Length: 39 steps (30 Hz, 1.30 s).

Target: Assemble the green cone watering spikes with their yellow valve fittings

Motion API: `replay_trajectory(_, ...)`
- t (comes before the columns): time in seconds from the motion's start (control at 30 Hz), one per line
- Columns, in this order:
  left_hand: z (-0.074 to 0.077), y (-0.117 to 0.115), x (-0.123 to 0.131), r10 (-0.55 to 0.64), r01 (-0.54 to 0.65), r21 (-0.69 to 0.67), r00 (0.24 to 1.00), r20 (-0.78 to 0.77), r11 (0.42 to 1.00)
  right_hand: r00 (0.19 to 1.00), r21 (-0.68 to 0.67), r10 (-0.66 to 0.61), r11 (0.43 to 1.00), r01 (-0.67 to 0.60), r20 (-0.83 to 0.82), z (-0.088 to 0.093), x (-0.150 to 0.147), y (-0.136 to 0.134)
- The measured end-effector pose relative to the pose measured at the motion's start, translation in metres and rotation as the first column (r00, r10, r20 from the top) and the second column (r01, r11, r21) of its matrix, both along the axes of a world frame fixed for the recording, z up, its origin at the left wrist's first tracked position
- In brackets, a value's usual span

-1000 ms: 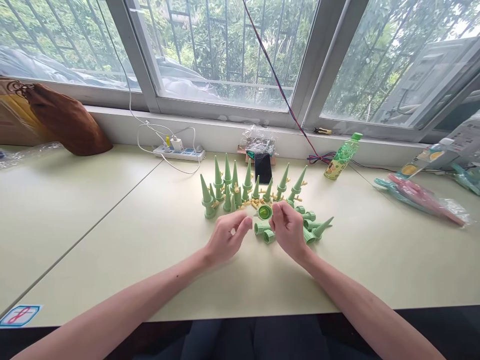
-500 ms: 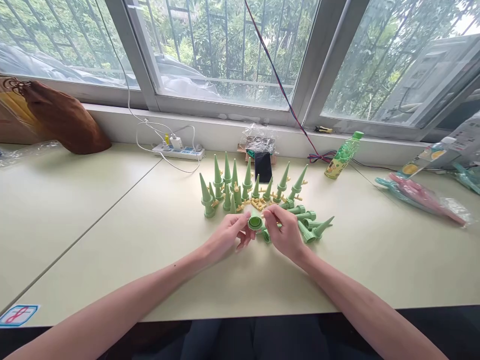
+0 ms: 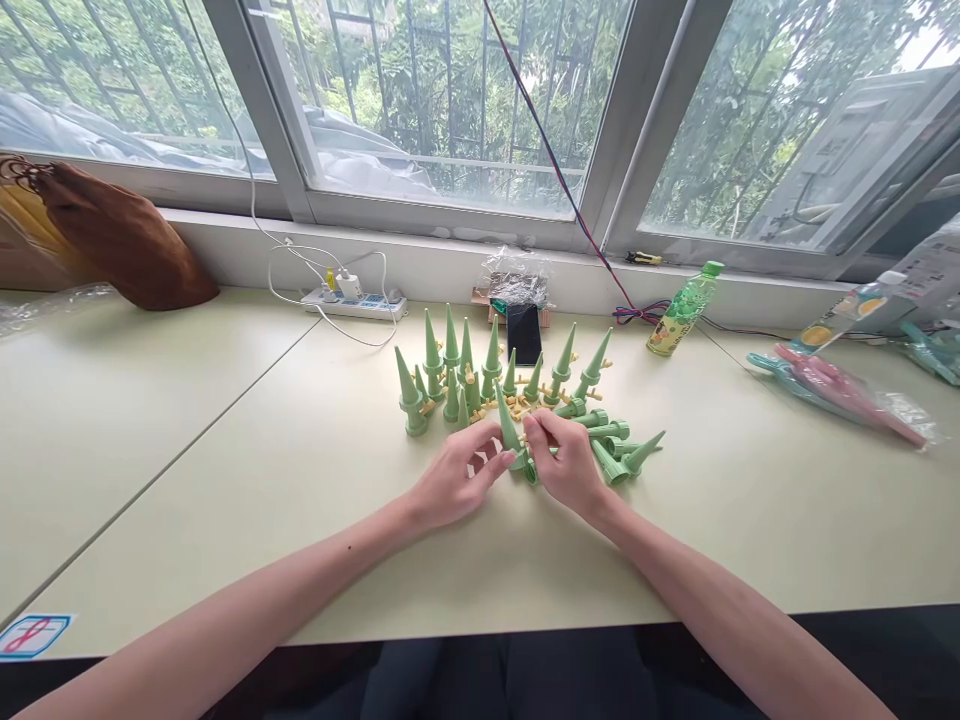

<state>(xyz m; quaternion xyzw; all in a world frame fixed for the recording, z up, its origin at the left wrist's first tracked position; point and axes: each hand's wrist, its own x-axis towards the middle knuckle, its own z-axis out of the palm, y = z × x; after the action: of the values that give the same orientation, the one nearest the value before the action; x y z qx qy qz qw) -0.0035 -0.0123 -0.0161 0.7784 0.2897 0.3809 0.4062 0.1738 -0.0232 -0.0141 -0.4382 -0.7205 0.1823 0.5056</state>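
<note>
My left hand (image 3: 466, 472) has its fingers around the base of a green plastic watering spike (image 3: 507, 425), whose point tilts up and away. Beside it, my right hand (image 3: 564, 455) is closed in a pinch on a small yellow valve (image 3: 524, 440) at the spike's side; the fingertips partly cover it. Behind my hands, several green spikes (image 3: 433, 350) stand point up, some with yellow valves sticking out. Loose yellow valves (image 3: 526, 408) lie among them. To the right of my right hand, several green threaded pieces (image 3: 609, 430) and a loose cone (image 3: 643, 453) lie on their sides.
A black phone (image 3: 524, 335) leans at the back near clear plastic wrap (image 3: 517, 275). A power strip (image 3: 356, 305) with white cables lies left of it. Farther right are a green-capped bottle (image 3: 684, 310), another bottle (image 3: 847, 312) and a bagged pink item (image 3: 847, 395).
My left hand has turned the spike from its open end facing me to its point upward. My right hand stays close at its side, still pinching.
</note>
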Motion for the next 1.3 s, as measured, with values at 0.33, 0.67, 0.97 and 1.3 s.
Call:
replay_trajectory(0.33, -0.006, 0.003, -0.001, 0.103, -0.051, 0.4, 0.989, -0.11, 0.915, 1.0, -0.033, -0.004, 0.999, 0.005, 0.021, -0.004, 0.001, 0.001)
replay_trajectory(0.67, 0.001, -0.002, 0.005, 0.321, -0.308, 0.204, 0.946, -0.035, 0.929, 0.981, -0.066, -0.138, 0.989, 0.13, -0.133, 0.0, -0.003, -0.003)
replay_trajectory(0.97, 0.012, -0.003, 0.005, 0.047, -0.007, -0.453, 0.996, 0.078, 0.891, 0.99, -0.008, -0.114, 0.993, 0.114, -0.082, 0.0, -0.002, -0.003)
replay_trajectory(1.3, 0.009, 0.0, 0.003, 0.013, 0.109, -0.559, 0.978, 0.209, 0.822, 0.998, -0.062, -0.024, 0.998, 0.02, -0.057, -0.003, 0.001, -0.002)
